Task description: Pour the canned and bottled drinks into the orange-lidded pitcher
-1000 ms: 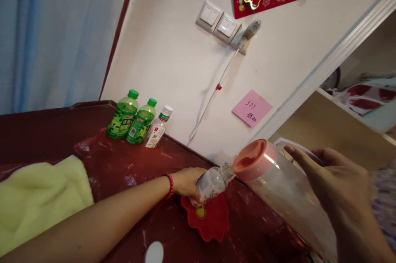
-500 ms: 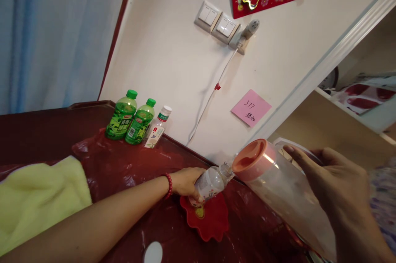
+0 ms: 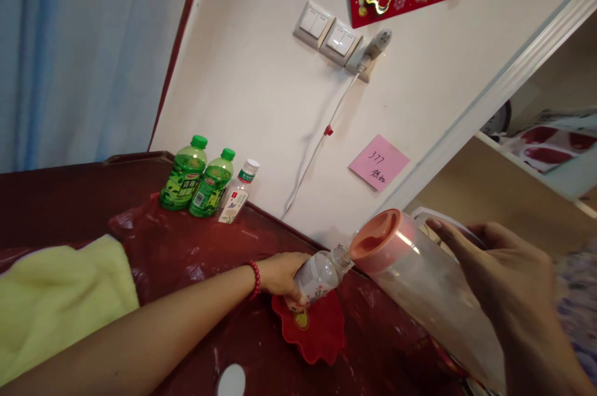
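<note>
My left hand [image 3: 280, 273] is closed round a small bottle [image 3: 319, 275], tilted over the red mat [image 3: 312, 331] on the dark red table [image 3: 56, 203]. Right of the mat, my right hand [image 3: 508, 284] grips a pitcher [image 3: 420, 287], its spout at the bottle's mouth. The wall [image 3: 261, 91] rises just behind the mat. Bare table lies left of the mat, up to the yellow towel [image 3: 60, 296].

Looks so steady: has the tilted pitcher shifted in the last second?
No. The pitcher keeps its tilt and its lid stays just below the pink sticky note.
</note>
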Demonstrator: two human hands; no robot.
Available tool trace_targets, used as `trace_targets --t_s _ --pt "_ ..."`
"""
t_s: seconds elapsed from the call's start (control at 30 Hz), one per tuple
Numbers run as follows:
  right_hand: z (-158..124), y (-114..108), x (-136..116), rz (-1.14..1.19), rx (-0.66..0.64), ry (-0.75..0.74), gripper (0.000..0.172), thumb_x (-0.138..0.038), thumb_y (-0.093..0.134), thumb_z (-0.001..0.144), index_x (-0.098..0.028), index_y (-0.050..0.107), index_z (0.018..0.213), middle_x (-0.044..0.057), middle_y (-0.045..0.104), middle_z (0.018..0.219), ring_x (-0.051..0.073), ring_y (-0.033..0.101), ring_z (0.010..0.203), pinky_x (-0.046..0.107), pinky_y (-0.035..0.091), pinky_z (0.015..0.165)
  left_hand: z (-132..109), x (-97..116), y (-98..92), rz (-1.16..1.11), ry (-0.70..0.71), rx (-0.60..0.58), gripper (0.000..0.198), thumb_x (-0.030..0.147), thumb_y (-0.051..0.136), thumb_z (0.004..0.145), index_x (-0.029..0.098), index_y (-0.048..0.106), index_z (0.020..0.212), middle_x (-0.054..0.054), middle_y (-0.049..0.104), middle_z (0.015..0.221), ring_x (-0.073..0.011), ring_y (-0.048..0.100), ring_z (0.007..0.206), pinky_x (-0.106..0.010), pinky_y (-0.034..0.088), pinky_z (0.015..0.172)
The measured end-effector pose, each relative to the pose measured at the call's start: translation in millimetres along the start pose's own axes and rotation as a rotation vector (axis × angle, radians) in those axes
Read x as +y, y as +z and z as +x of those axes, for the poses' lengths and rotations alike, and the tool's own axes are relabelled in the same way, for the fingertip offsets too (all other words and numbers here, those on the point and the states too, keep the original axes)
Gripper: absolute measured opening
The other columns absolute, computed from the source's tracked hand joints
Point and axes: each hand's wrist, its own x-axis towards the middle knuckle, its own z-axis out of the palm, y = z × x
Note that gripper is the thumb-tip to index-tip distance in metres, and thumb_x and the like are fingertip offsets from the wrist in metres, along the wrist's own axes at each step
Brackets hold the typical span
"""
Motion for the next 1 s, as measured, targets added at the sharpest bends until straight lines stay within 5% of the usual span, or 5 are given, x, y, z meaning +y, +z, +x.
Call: trace_targets --t_s 1.0 --pt "1.6 2.9 -0.7 -0.025 0.003 -0.051 0.048 -0.075 0.072 0.065 -0.028 0.065 0.072 -0.001 0.057 0.055 0.023 0.054 0.060 0.035 0.037 0.057 -1.1 2.2 -1.8 0.042 -0.011 0.022 0.067 0.027 0.087 0.058 0.021 0.063 0.120 -0.006 0.075 0.111 -0.0289 0.068 0.101 -0.034 0.053 0.083"
